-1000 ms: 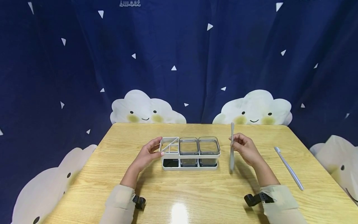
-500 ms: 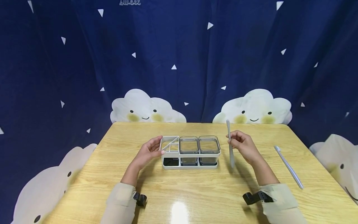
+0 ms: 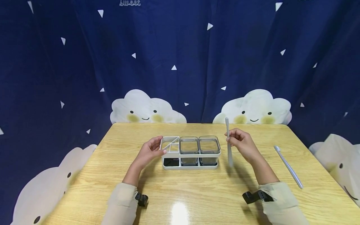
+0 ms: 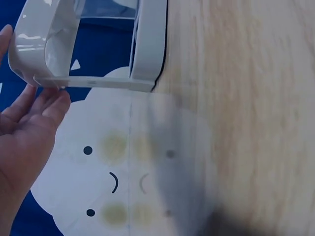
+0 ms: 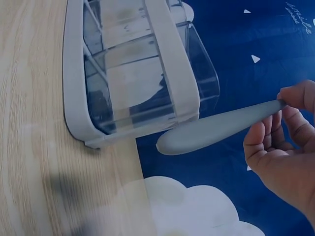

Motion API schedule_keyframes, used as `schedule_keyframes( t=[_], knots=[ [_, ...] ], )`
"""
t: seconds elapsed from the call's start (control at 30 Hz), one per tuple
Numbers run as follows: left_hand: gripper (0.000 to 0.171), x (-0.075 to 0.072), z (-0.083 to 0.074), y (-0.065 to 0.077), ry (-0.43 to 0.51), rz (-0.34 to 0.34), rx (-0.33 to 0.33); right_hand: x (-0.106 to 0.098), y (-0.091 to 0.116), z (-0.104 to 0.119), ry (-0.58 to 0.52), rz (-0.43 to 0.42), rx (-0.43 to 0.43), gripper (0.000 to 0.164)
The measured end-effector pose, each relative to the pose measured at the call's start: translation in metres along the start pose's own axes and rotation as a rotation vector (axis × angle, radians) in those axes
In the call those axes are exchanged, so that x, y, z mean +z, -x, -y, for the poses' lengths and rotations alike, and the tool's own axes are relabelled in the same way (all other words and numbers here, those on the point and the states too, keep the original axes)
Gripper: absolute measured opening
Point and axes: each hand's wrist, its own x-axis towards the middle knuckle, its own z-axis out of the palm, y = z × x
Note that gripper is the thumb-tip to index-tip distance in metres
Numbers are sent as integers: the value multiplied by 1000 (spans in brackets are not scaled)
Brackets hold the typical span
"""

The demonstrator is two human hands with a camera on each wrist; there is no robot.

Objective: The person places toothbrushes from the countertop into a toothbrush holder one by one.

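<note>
My left hand (image 3: 147, 153) holds the left end of a white toothbrush holder (image 3: 172, 155), thumb at the front and fingers behind. That end has an upper rim split by thin dividers. Two clear square cups, a left cup (image 3: 189, 152) and a right cup (image 3: 209, 151), sit in its other compartments. Off the holder's right side, my right hand (image 3: 244, 145) pinches a grey toothbrush (image 3: 229, 153) that stands nearly upright, thick handle end down. In the right wrist view the handle (image 5: 211, 130) points toward the holder's end; its upper end is out of that view.
A second, bluish-grey toothbrush (image 3: 289, 168) lies slantwise on the wooden table (image 3: 180, 187), right of my right forearm. A dark blue curtain (image 3: 174, 47) with clouds and triangles hangs behind the table.
My right hand has moved a little left and back with the grey toothbrush, which has come closer to the holder. My left hand stays on the holder.
</note>
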Motion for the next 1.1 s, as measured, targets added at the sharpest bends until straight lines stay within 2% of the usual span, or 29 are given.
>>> schedule_keyframes(
  t=[0.13, 0.37, 0.63, 0.77, 1.0, 1.1],
  knots=[
    [71, 1, 0, -2, -30, -32, -19, 4, -1, 4, -12, 11, -3, 11],
    [71, -1, 1, -3, 19, -15, -58, 13, -4, 11, -40, 33, -42, 10],
    [69, 1, -22, 4, 37, 15, -57, 24, -10, 18, -141, 20, -104, 17],
    [68, 2, -26, 7, 40, 22, -58, 28, -12, 19, -149, 5, -99, 8],
    [68, -2, -4, 0, 40, 7, -47, 36, -17, 24, -160, -27, -84, 2],
    [68, -1, -1, -1, 37, -7, -38, 40, -18, 26, -174, -33, -81, 9]
  ],
)
